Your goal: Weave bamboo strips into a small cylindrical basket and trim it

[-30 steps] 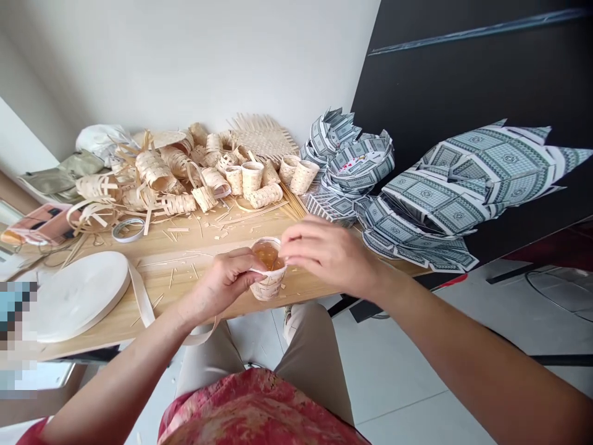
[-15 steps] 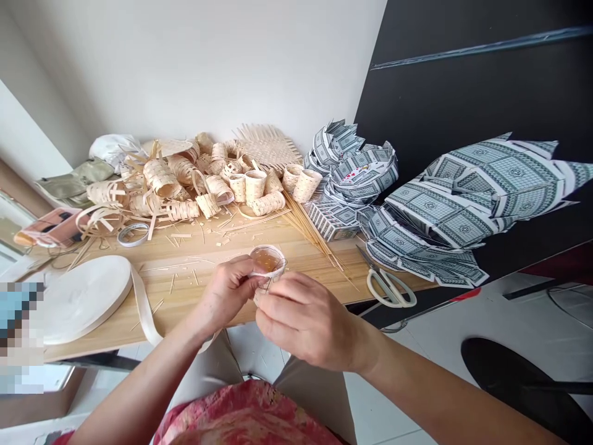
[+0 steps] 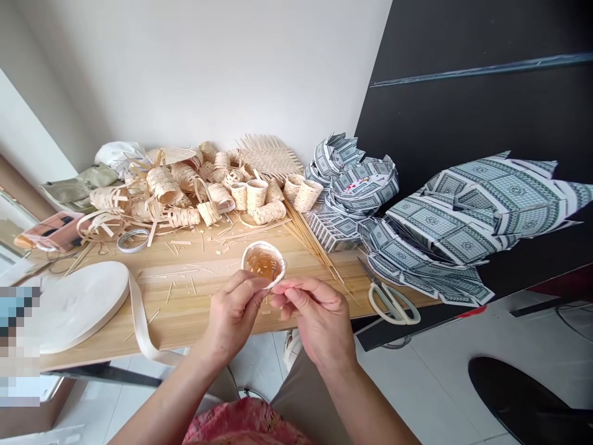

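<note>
A small woven basket [image 3: 263, 262] with a white rim is held up over the front of the wooden table [image 3: 185, 309]. My left hand [image 3: 234, 312] pinches its near rim from below. My right hand [image 3: 315, 315] is closed with its fingertips against the basket's right side, seemingly on a thin strip. The basket's body is hidden behind my fingers.
A heap of small woven baskets and loose strips [image 3: 185, 185] fills the back of the table. A big roll of white band [image 3: 78, 303] lies at the left, scissors [image 3: 391, 300] at the right edge. Folded playing-card pieces [image 3: 445, 216] lie to the right. A tape ring [image 3: 132, 241] is nearby.
My right hand went from above the basket's rim down to its front, then to its right side. The basket now tilts its opening more towards me.
</note>
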`<state>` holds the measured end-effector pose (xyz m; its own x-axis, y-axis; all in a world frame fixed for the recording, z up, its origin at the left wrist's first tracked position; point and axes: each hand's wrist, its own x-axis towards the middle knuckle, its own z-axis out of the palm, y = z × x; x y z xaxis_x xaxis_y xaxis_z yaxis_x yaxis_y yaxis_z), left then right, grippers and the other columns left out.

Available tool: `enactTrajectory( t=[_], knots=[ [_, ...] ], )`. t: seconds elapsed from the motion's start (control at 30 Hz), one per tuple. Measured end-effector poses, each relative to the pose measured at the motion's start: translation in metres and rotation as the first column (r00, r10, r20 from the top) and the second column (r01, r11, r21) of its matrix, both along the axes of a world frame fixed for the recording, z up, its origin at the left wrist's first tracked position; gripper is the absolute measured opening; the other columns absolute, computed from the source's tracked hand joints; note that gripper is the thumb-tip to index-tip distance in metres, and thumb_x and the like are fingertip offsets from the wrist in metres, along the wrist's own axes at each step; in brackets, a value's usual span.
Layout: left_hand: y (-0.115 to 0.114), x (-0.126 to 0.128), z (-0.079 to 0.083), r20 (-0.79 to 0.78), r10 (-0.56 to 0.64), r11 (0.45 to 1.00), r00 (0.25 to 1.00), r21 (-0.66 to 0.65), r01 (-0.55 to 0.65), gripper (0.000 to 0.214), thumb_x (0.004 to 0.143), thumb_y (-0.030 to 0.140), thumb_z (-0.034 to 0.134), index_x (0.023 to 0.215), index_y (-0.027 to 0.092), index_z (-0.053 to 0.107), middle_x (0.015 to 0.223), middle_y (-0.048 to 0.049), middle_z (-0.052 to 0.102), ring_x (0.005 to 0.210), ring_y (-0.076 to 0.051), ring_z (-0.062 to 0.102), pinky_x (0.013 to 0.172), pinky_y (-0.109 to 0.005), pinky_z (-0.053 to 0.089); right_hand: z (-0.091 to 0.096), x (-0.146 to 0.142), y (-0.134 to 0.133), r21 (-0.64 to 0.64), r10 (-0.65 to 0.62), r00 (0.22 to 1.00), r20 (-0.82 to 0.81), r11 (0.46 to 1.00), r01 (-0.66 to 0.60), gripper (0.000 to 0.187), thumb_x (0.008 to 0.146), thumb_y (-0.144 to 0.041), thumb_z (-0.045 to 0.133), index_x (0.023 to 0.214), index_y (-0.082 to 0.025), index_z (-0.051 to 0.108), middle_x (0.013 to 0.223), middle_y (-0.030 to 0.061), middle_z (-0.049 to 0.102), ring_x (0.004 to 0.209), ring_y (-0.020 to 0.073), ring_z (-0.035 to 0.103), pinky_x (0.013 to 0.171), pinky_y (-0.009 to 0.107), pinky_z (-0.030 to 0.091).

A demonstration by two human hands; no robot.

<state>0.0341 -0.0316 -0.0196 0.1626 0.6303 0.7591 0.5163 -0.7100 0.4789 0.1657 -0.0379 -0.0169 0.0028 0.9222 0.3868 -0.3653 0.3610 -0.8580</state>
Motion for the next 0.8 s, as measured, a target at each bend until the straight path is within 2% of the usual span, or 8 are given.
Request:
enactTrajectory(
  t=[0.1, 0.23, 0.47, 0.57, 0.63, 0.7, 0.8],
  knots=[
    [0.003, -0.003, -0.002, -0.002, 0.037, 0.999, 0.999, 0.009, -0.037, 0.013, 0.081, 0.009, 0.051, 0.084, 0.018, 0.060, 0.075, -0.0026, 0.060, 0.067, -0.011, 0.058, 0.058, -0.018, 0.045, -0.001, 0.004, -0.003, -0.022, 0.066, 0.996, -0.062, 0.997, -0.068, 0.008, 0.077, -0.018, 0.062, 0.073, -0.023, 0.067, 0.062, -0.0017, 0.064, 0.051, 0.0102, 0.057, 0.043, 0.018, 0.044],
    [0.011, -0.016, -0.006, 0.098, 0.115, 0.987, 0.989, -0.122, -0.102, 0.011, 0.081, 0.012, 0.051, 0.080, 0.018, 0.060, 0.069, 0.0002, 0.056, 0.055, -0.008, 0.053, 0.050, -0.018, 0.042, 0.002, 0.015, -0.016, 0.048, 0.078, 0.996, 0.045, 0.996, -0.080, 0.012, 0.080, -0.016, 0.058, 0.077, -0.025, 0.066, 0.063, -0.0027, 0.061, 0.055, 0.0097, 0.055, 0.051, 0.021, 0.045],
    [0.017, -0.021, -0.009, 0.366, 0.102, 0.945, 0.925, -0.327, 0.025, 0.009, 0.079, 0.021, 0.056, 0.074, 0.017, 0.062, 0.062, 0.0028, 0.051, 0.047, -0.006, 0.047, 0.045, -0.019, 0.038, 0.008, 0.018, -0.028, 0.092, 0.026, 0.969, 0.244, 0.995, -0.050, 0.015, 0.083, -0.015, 0.054, 0.075, -0.023, 0.063, 0.062, -0.0019, 0.058, 0.054, 0.0109, 0.053, 0.048, 0.022, 0.043],
    [0.016, -0.015, -0.010, 0.549, 0.101, 0.901, 0.830, -0.405, 0.158, 0.008, 0.077, 0.025, 0.060, 0.077, 0.017, 0.062, 0.058, 0.0041, 0.049, 0.045, -0.006, 0.045, 0.043, -0.018, 0.036, 0.012, 0.016, -0.024, 0.134, -0.073, 0.930, 0.361, 0.991, 0.025, 0.015, 0.083, -0.014, 0.054, 0.080, -0.025, 0.064, 0.064, -0.0025, 0.059, 0.055, 0.0106, 0.054, 0.050, 0.021, 0.045],
    [0.014, -0.011, -0.011, 0.674, 0.088, 0.858, 0.733, -0.425, 0.288, 0.011, 0.074, 0.026, 0.063, 0.081, 0.018, 0.061, 0.056, 0.0053, 0.049, 0.043, -0.005, 0.043, 0.041, -0.017, 0.034, 0.015, 0.013, -0.019, 0.212, -0.180, 0.859, 0.479, 0.973, 0.086, 0.015, 0.083, -0.014, 0.054, 0.083, -0.024, 0.065, 0.074, -0.0005, 0.061, 0.062, 0.0116, 0.057, 0.055, 0.022, 0.046],
    [0.012, -0.009, -0.010, 0.751, 0.077, 0.815, 0.656, -0.427, 0.392, 0.013, 0.072, 0.026, 0.065, 0.080, 0.018, 0.060, 0.053, 0.0064, 0.048, 0.042, -0.005, 0.042, 0.041, -0.016, 0.033, 0.018, 0.009, -0.014, 0.327, -0.298, 0.773, 0.560, 0.937, 0.124, 0.016, 0.084, -0.014, 0.052, 0.083, -0.023, 0.065, 0.080, 0.0014, 0.061, 0.067, 0.0128, 0.057, 0.058, 0.023, 0.046],
    [0.009, -0.008, -0.008, 0.791, 0.073, 0.775, 0.607, -0.428, 0.466, 0.011, 0.072, 0.025, 0.066, 0.076, 0.017, 0.060, 0.049, 0.0072, 0.046, 0.043, -0.005, 0.041, 0.042, -0.016, 0.034, 0.022, 0.002, -0.008, 0.471, -0.457, 0.659, 0.597, 0.865, 0.173, 0.020, 0.084, -0.011, 0.048, 0.081, -0.021, 0.065, 0.074, 0.0017, 0.059, 0.065, 0.0125, 0.056, 0.055, 0.022, 0.043]
  ],
)
